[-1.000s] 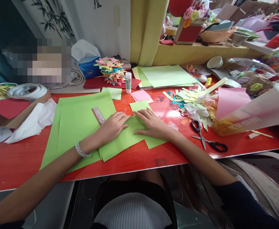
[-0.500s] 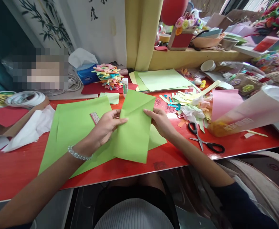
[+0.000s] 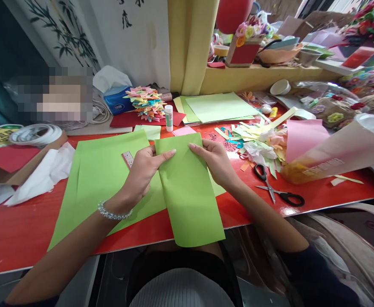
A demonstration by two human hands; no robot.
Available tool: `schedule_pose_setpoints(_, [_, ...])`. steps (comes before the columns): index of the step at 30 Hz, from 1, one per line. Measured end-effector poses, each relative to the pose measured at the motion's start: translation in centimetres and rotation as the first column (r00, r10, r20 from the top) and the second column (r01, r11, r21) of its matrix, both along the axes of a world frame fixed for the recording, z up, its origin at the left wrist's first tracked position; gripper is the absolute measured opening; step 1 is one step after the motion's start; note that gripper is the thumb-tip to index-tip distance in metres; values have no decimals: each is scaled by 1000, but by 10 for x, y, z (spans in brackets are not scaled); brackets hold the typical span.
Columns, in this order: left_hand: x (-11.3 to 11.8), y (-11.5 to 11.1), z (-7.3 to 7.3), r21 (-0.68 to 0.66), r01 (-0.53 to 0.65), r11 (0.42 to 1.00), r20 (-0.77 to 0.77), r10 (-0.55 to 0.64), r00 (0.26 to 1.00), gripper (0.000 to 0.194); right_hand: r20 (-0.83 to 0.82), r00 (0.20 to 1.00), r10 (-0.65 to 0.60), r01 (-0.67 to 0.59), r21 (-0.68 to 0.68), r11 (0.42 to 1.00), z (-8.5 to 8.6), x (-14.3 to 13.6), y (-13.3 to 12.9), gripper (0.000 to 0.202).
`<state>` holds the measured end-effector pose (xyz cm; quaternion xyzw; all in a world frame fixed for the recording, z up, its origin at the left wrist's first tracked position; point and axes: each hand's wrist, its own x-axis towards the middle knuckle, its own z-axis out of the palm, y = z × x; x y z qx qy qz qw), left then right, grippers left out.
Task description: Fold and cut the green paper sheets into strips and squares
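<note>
A strip-like sheet of green paper (image 3: 191, 196) is held up between my two hands, its lower end bent and hanging past the table's front edge. My left hand (image 3: 145, 172) pinches the sheet's upper left side, thumb on top. On the upper right side, my right hand (image 3: 217, 162) grips it the same way. Larger green paper (image 3: 106, 170) lies flat on the table under and beside my left hand, with a small ruler (image 3: 128, 159) on it. Black-handled scissors (image 3: 270, 185) rest partly open to the right of my right hand.
On the red table (image 3: 135, 233), a glue stick (image 3: 169, 118) stands behind the held sheet, near a stack of folded colourful paper (image 3: 146, 103). Paper scraps (image 3: 253, 138) and a plastic cup (image 3: 340, 149) lie at the right. Light green sheets (image 3: 220, 106) lie at the back.
The held green sheet has come down toward me and turned, its lower end now past the table edge. Both hands have shifted to its top edge. A pink paper piece behind is now visible.
</note>
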<state>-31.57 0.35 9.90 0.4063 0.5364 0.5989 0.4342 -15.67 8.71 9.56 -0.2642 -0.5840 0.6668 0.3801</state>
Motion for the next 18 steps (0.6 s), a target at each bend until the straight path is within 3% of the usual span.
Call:
schedule_pose_setpoints(4, [3,-3,6,21,-18,1000,-8,18,1000,44,-13,998,-55,55,30,998,4,-2,-2,26])
schedule_pose_setpoints(10, [6,-5,10,38,-56,998,79,53,995,36,-32,999,-34,36,72,997,3,0,-1,22])
schedule_pose_setpoints(18, [7,-6,13,33,-104,994,101,100,990,30,-49,998,28,-27,21,999,1,2,0,22])
